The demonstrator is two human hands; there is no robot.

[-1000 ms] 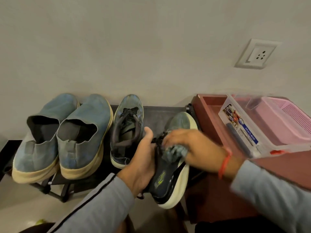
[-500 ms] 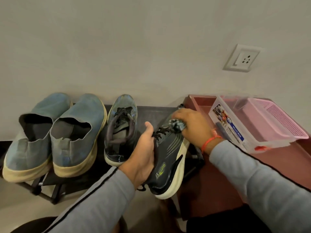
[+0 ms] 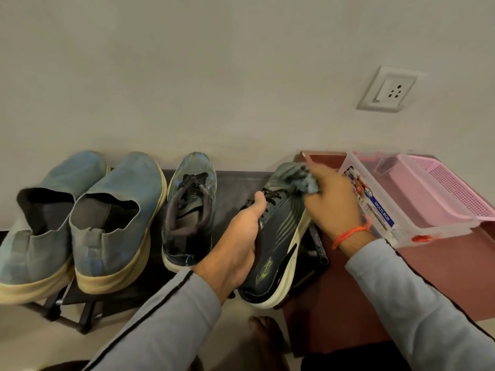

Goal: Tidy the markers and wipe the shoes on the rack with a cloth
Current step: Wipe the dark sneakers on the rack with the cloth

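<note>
**Four shoes on show, one under the cloth**

Head camera: the left hand (image 3: 241,236) grips a dark sneaker (image 3: 278,242) by its collar, heel tilted up off the rack (image 3: 235,180). The right hand (image 3: 334,207) pinches a bunched cloth (image 3: 304,180) against that sneaker's toe. Left of the left hand sit three more: one laced sneaker (image 3: 190,210) and two blue slip-ons (image 3: 80,223). Just right of the right hand, one clear box (image 3: 396,228) and one pink basket (image 3: 444,191).
</note>
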